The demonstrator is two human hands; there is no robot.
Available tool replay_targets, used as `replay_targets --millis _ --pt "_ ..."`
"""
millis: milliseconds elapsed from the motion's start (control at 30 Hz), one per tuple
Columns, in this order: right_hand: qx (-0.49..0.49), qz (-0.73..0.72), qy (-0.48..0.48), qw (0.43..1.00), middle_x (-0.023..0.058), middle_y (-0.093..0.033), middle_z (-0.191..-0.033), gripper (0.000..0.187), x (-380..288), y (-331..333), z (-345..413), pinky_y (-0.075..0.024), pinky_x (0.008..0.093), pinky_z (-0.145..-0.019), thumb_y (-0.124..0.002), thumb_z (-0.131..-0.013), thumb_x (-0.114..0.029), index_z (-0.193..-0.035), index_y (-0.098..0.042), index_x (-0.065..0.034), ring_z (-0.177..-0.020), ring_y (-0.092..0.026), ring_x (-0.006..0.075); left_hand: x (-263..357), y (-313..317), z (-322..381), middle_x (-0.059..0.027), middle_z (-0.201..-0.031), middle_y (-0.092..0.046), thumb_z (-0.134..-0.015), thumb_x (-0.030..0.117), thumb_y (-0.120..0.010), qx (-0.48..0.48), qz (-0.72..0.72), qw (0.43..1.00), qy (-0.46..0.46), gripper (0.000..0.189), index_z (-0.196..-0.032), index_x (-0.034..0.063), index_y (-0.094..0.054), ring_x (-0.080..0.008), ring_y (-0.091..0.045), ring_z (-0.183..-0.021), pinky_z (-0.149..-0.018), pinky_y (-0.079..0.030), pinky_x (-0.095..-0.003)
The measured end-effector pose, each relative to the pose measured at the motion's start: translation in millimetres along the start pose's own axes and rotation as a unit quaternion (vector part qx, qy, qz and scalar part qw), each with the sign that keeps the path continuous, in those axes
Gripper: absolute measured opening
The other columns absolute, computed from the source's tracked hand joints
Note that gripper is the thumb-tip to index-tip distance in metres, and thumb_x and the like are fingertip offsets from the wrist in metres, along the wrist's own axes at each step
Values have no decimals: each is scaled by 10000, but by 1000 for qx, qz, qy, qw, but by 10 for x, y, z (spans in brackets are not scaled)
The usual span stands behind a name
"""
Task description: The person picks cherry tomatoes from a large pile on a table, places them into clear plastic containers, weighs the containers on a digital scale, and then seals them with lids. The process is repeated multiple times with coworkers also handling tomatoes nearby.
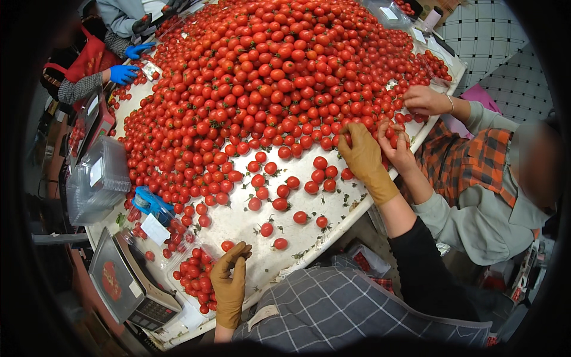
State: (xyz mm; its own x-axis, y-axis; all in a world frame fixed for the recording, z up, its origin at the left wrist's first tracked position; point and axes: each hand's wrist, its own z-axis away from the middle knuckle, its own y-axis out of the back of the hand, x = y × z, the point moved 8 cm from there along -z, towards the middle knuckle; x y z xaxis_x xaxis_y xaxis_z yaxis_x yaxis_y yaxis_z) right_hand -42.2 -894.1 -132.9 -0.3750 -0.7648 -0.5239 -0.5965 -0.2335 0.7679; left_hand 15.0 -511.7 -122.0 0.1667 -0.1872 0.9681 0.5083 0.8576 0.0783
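Observation:
My left hand (229,283), in a tan rubber glove, hovers over the front of the white table (254,263). Its thumb and fingers are apart and nothing shows between them. Just beyond its fingertips is a single cherry tomato (227,245). Left of it stands a clear plastic tray (171,270) heaped with cherry tomatoes (196,277). My right hand (362,156), gloved alike, is at the near right edge of a large pile of cherry tomatoes (276,85). Its fingers are bent downward; whether they hold a tomato is hidden. Loose tomatoes (280,204) lie between my hands.
A digital scale (147,285) and stacked clear containers (100,178) stand left, near a blue tape dispenser (151,203). Close to my right hand are a co-worker's bare hands (399,149). Blue-gloved hands (124,74) work across the table. Green stems (323,241) litter the tabletop.

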Motion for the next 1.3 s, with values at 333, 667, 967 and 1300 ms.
replay_targets --millis 333,667,967,1300 --pt "-324 207 -34 922 137 -668 -1005 307 -13 -665 -342 -513 460 -768 -655 -805 -165 -1103 -607 -105 -950 -644 342 -45 61 -14 -149 -1099 -678 -910 -44 -527 22 5 1000 6 292 -1191 -58 -606 -209 -660 -1008 -917 -512 -321" --pt "-175 31 95 980 123 -653 -923 242 -423 -504 -355 -507 439 -706 -607 -831 -185 -1067 -647 -146 -869 -649 311 -106 102 -31 -173 -1130 -652 -943 -11 -516 16 -2 999 34 286 -1219 -67 -569 -243 -636 -1061 -941 -518 -365" --pt "-443 271 42 854 93 -663 -931 269 -675 -1205 -508 -514 452 -683 -634 -847 -344 -991 -674 -120 -872 -664 306 -129 92 -23 -142 -1104 -679 -918 -18 -541 37 29 998 36 296 -1205 -49 -604 -204 -655 -1024 -918 -505 -305" --pt "-281 96 80 952 102 -618 -1036 195 -710 -1133 -458 -517 426 -747 -682 -825 -256 -939 -665 -98 -912 -643 292 -145 33 -69 -150 -1110 -678 -927 -10 -536 10 24 999 43 289 -1206 -50 -600 -196 -652 -1032 -913 -507 -297"
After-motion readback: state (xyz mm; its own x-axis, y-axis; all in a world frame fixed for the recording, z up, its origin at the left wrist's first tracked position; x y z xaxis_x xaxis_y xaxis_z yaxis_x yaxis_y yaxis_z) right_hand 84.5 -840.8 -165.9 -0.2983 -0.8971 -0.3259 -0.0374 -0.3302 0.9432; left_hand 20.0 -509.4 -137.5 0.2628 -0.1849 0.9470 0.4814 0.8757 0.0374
